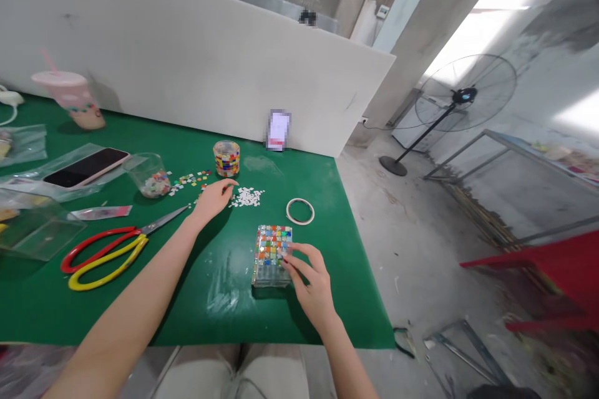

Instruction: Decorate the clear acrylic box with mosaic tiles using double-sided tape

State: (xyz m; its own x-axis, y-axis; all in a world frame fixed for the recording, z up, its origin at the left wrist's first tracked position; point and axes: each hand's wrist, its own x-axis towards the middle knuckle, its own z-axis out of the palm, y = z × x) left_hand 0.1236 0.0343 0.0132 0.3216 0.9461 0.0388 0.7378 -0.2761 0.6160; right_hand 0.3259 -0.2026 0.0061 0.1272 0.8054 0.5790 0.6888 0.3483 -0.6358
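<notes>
A clear box [271, 255] covered with coloured mosaic tiles stands on the green table [112, 305]. My right hand [312, 283] rests against its right side, thumb and fingertips pinched on the top near a tile. My left hand [214, 197] reaches forward to a small heap of white tiles [246, 197], fingers curled with the tips touching the heap's left edge. Whether it holds a tile I cannot make out.
Red and yellow scissors [107, 248], a roll of tape [300, 211], a round tiled jar [226, 158], a clear cup of coloured tiles [150, 176], a phone [87, 166], a pink drink cup [75, 98] and plastic bags. A white board [196, 56] backs the table; a fan [463, 96] stands on the floor at right.
</notes>
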